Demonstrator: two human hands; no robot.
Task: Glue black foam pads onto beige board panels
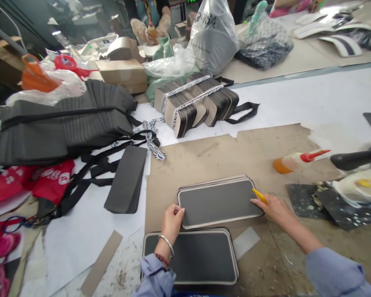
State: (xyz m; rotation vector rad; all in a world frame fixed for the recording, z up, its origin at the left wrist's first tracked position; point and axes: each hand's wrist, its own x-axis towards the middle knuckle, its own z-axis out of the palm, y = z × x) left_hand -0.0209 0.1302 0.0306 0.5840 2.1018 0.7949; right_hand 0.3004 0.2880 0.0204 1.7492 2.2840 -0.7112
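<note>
A small stack of grey rounded-corner panels [219, 201] lies on brown cardboard [222, 152] in front of me. My left hand [172, 220] is closed on the stack's left edge, with a silver bangle on its wrist. My right hand [275, 208] rests at the stack's right edge and holds a yellow tool [259, 196] whose tip touches the top panel. A second stack of dark panels [191, 255] lies nearer to me, partly under my left forearm.
An orange glue bottle with a red nozzle [297, 161] lies to the right. A loose pile of grey panels [126, 179] sits on the left, strapped bundles [194, 103] behind. Plastic bags and boxes crowd the back. Another person's hands [151, 29] work far across.
</note>
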